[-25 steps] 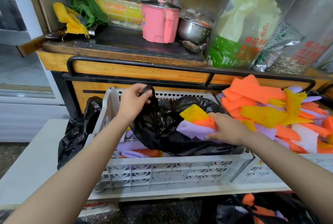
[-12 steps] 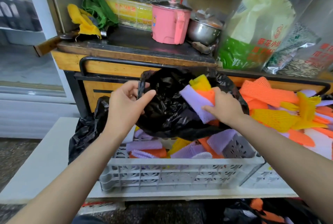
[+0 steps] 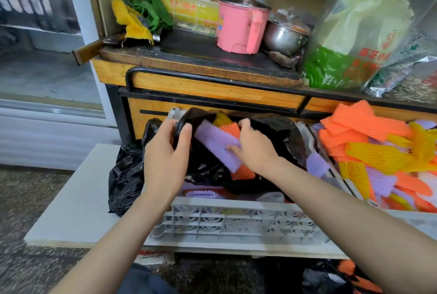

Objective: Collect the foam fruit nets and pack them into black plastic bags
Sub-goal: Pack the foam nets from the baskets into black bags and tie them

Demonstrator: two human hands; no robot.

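Left hand [image 3: 165, 159] pinches the bag [image 3: 208, 166] open; right hand [image 3: 256, 153] fingers clamp nets [image 3: 217, 142] half inside; pile [image 3: 378, 147] at three o'clock awaits.

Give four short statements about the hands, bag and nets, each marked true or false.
1. The left hand grips the rim of the black bag. True.
2. The right hand holds only a yellow net. False: it holds a purple net over orange ones.
3. The pink pot stands on the counter behind the grey crate. True.
4. The loose nets at the right are all purple. False: mostly orange and yellow.
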